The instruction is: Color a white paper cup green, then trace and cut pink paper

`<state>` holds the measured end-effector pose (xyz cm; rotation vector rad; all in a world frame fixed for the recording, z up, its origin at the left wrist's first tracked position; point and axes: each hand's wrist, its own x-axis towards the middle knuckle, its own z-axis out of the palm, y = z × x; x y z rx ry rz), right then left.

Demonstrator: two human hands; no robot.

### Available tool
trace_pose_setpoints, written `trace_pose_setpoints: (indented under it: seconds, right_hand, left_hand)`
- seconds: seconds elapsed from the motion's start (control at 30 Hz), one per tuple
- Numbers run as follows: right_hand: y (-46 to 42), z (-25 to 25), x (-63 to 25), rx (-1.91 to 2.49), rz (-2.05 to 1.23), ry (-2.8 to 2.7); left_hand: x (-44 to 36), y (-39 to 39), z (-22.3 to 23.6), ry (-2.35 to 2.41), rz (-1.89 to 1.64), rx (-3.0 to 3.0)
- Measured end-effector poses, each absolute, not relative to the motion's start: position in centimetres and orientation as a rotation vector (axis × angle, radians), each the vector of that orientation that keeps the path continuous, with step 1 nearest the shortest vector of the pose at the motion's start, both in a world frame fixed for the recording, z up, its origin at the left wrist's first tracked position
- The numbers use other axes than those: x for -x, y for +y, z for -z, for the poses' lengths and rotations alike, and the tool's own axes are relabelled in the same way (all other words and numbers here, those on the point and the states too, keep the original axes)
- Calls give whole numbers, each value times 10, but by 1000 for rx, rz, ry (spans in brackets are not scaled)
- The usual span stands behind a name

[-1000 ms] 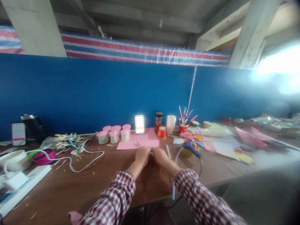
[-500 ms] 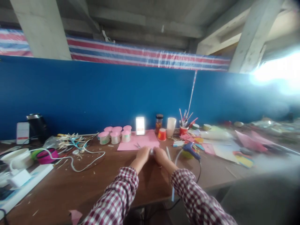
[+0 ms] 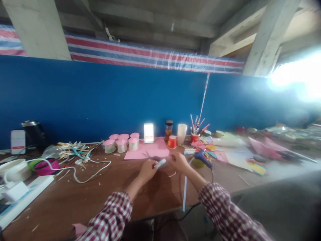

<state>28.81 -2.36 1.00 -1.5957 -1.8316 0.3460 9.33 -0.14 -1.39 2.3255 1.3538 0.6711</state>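
My left hand [image 3: 147, 169] is closed on a small white roll [image 3: 160, 163], pinching its left end over the brown table. To the right of it, my right hand [image 3: 179, 162] is apart from the roll, its fingers bent together; what they hold, if anything, I cannot make out. Just beyond my left hand, scissors [image 3: 147, 154] lie on a pink paper sheet [image 3: 136, 154]. A small pale scrap [image 3: 172, 174] shows below the right fingertips. Close by the right wrist are a blue glue gun [image 3: 203, 158] and a pale strip [image 3: 185, 194] reaching over the table's edge.
Several white cups with pink tops [image 3: 122, 146] stand at back left. A red paper cup [image 3: 172, 142], a lidded jar [image 3: 169, 130] and a white cup [image 3: 182, 134] line the back. Left lie a white cable [image 3: 75, 174] and power strip [image 3: 27, 197]; coloured paper [image 3: 238, 157] spreads right.
My hands were together around a small white thing. Now they have moved apart, the right one to the right, and the white roll shows in my left hand. The view shifted slightly.
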Motion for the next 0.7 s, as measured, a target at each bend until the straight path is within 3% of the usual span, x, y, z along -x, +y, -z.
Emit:
trace_pose_setpoints:
  seconds: [0.23, 0.47, 0.7]
  right_hand:
    - [-38, -16, -282, 1384, -698, -1688]
    - [-59, -18, -265, 1312, -1027, -1574]
    - [-67, -25, -266, 1290, -1092, -1530]
  left_hand:
    - [-72, -34, 31, 1045, -984, -1669]
    - [-69, -55, 24, 1000, -992, -1577]
    - [-67, -64, 20, 1019, -982, -1596]
